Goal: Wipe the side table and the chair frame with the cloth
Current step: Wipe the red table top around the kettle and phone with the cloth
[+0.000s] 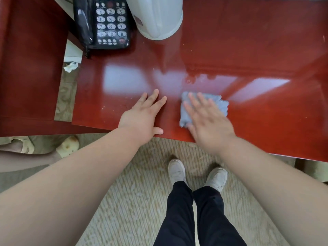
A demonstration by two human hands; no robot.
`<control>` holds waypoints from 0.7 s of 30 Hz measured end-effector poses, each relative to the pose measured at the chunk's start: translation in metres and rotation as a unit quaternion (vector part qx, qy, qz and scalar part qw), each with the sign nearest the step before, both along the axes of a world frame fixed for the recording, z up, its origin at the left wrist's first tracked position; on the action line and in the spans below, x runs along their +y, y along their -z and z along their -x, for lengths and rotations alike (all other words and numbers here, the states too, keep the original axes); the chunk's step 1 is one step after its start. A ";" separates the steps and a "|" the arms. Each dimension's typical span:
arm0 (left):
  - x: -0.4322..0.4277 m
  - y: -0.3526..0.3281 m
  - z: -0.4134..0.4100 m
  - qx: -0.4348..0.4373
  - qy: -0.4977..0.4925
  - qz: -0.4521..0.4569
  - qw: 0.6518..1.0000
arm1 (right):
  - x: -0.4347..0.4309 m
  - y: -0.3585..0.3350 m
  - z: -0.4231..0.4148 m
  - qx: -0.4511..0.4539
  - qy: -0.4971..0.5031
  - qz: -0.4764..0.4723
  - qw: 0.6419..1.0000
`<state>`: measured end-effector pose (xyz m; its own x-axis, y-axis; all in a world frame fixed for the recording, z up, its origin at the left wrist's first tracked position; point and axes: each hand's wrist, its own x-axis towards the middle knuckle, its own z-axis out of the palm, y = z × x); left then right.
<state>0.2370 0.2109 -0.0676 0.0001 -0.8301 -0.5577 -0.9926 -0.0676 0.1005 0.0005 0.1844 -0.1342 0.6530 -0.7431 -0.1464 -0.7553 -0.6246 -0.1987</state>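
Near the tabletop's front edge, the right hand (blurred) presses spread fingers on the grey cloth, seemingly flat; the left hand rests open beside it.

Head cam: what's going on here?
A person is wiping a glossy red side table. The right hand lies flat and open on a blue-grey cloth near the table's front edge, blurred as if mid-stroke. The left hand rests open on the tabletop beside it, holding nothing. A black telephone and a white container stand at the back. A wet streak shows beyond the cloth.
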 end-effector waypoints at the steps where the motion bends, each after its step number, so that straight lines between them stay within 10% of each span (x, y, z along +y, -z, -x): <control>1: 0.000 0.000 -0.001 -0.002 0.001 0.002 1.000 | -0.019 0.001 -0.004 0.005 0.049 0.004 0.999; 6: 0.004 0.001 0.000 -0.008 0.016 0.010 1.000 | -0.066 -0.004 -0.049 0.025 0.184 -0.021 0.982; 16: 0.023 0.009 -0.001 0.010 -0.043 0.043 0.998 | 0.033 -0.008 -0.020 -0.005 -0.105 -0.027 0.994; 21: 0.021 0.009 -0.004 0.015 -0.035 0.044 0.998 | -0.060 0.000 -0.048 0.006 0.044 0.011 0.999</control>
